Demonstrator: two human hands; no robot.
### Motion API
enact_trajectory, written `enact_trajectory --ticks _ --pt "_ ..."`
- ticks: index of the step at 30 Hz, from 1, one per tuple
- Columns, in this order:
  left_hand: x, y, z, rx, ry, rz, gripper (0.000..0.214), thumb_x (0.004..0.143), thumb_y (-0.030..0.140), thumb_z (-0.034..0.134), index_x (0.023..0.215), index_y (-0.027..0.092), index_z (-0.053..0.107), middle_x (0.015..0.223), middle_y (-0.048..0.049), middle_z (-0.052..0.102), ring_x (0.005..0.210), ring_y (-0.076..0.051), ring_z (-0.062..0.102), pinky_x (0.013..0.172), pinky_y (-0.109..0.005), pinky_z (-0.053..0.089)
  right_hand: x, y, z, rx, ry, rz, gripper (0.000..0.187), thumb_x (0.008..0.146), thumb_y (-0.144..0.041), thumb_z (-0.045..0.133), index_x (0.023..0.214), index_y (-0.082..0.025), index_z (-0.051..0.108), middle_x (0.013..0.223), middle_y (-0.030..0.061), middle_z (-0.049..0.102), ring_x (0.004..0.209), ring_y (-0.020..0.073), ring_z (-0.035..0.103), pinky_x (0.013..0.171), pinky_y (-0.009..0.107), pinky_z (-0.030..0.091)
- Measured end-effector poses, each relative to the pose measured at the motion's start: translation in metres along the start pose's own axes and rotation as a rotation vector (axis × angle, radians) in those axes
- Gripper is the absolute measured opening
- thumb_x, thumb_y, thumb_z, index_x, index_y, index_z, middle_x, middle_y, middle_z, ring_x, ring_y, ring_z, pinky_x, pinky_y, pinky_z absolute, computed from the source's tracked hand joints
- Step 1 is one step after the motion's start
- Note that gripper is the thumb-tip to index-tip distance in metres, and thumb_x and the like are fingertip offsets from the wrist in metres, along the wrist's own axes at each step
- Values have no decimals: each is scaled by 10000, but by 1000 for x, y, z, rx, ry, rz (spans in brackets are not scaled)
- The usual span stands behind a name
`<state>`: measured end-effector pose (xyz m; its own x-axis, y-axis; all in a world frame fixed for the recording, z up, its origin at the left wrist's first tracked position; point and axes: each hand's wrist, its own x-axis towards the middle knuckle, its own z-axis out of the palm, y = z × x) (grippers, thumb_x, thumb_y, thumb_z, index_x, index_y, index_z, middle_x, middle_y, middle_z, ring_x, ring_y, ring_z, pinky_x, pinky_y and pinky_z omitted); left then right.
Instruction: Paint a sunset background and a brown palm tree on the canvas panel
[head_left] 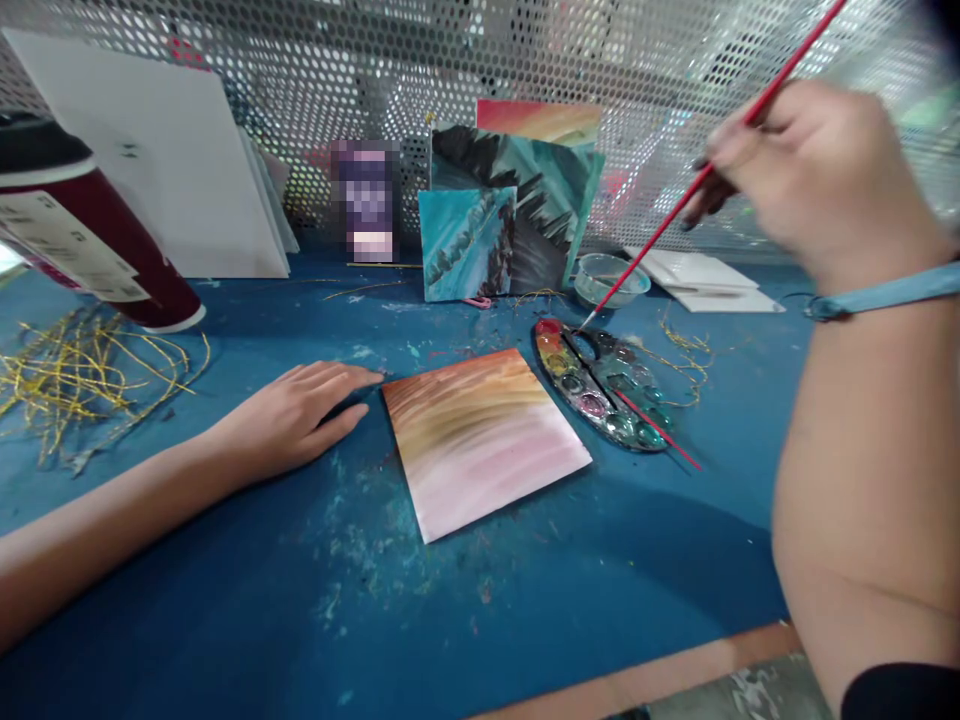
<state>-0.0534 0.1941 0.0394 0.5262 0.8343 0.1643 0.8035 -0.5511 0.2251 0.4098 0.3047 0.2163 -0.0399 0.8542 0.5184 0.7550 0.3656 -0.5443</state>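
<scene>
- In the head view, a paint-stained blue surface (337, 650) meets a perforated metal screen (300, 60), which seems to serve as a backrest for a small blue-and-black painted panel (465, 245) and large white boards (172, 170).
- A square panel painted in orange, ochre and pale pink bands (480, 440) lies flat between the hands, presumably so both can reach it.
- An oval paint palette with round wells (592, 405) sits just beyond its right edge, probably for short brush trips; a second red-handled brush (652, 424) rests across it, and a round clear plastic tub (600, 272) stands behind.
- The left hand (300, 410) lies flat, fingers extended and holding nothing; the index fingertip is at the panel's far-left corner, perhaps steadying it.
- The right hand (810, 170) is raised, fingers pinched around a long, thin red-handled paintbrush (652, 238), slanted so its tip meets the palette's far edge; actual contact is unclear.
</scene>
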Motion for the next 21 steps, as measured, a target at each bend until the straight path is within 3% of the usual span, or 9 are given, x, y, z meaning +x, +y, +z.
enact_trajectory --ticks 3,8,15,21 --pt "1 -1 0 -10 -3 -9 754 1196 704 253 1568 206 681 1536 -131 762 1455 -346 698 1285 -513 515 1 -2 12 -35 -66 20 145 1058 -247 664 913 -243 662 841 33 757 827 190 751 901 417 580" --pt "3 5 -6 -29 -31 -25 727 1190 667 282 1553 186 690 1530 -146 766 1452 -364 701 1283 -535 520 7 5 21 -65 -154 51 130 1083 -222 638 963 -235 687 839 24 748 826 183 732 922 397 576" --pt "3 9 -10 -45 -50 -35 676 1181 605 319 1542 169 689 1532 -157 765 1451 -375 705 1280 -558 525 9 13 27 -168 -376 56 108 969 -225 701 874 -204 748 885 48 760 875 206 674 960 411 570" --pt "3 7 -10 -56 -47 -31 646 1179 590 336 1541 187 689 1533 -147 767 1453 -377 702 1278 -563 527 14 24 26 -186 -403 17 132 902 -289 669 894 -210 774 913 43 766 895 208 678 927 395 575"
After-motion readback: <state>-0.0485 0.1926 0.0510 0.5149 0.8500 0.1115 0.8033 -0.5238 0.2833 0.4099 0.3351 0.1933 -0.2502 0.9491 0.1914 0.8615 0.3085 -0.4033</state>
